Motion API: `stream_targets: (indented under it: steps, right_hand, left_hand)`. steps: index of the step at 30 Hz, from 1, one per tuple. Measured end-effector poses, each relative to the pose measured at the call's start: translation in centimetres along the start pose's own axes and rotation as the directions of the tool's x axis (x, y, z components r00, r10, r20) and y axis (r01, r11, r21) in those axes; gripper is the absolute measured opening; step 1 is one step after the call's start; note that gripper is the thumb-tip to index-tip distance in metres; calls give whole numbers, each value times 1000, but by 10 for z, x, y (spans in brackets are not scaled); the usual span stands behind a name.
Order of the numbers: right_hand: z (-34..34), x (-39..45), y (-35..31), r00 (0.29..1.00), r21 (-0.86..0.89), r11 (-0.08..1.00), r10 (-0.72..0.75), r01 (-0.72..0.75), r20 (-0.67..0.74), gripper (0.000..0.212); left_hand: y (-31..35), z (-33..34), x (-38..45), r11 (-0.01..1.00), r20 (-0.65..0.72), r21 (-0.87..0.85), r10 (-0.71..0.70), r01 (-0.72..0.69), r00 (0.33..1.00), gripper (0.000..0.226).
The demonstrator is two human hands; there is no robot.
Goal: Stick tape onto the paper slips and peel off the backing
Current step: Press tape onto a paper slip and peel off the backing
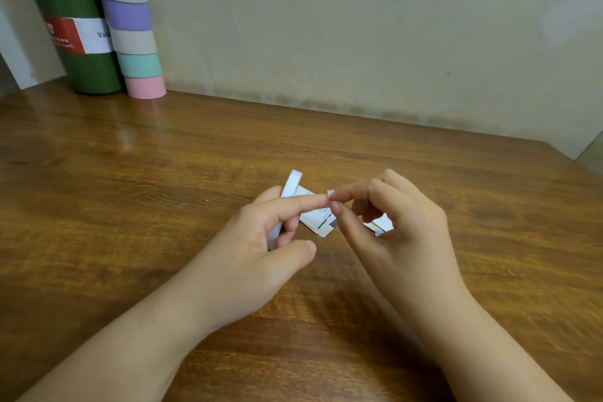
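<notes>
I am holding both hands just above the middle of the wooden desk, forearms coming in from the near edge and converging. My left hand is curling its fingers around a white tape roll, which is standing on edge inside the grip, its upper rim showing beyond my knuckles. My left index finger is extending to the right, and its tip is meeting my right hand. My right thumb and index finger are pinching closed on a small white tab, the loose end at the tape; the other right fingers are arching loosely above the desk. The printed paper slips are lying flat on the desk directly beneath the two hands, partly hidden by them. At the far left corner, a green bottle and a stack of pastel rolls are standing against the wall.
</notes>
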State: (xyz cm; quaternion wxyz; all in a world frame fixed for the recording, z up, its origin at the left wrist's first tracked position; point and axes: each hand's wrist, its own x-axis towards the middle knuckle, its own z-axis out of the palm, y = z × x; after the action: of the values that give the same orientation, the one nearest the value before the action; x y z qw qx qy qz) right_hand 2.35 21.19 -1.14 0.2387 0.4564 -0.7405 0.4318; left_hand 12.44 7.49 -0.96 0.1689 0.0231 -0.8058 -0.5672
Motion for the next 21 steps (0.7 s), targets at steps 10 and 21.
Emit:
stream_targets:
  steps: [10,21]
  right_hand:
    - [2,-1,1,996,-143,987,-78,72,-38,5]
    - [4,-2,-1,983,-256,956,-168,144,-77,17]
  left_hand:
    - [-3,3,0,998,29,56,32,-33,999,49]
    - [2,0,-1,990,59,-137,-9,17,998,50]
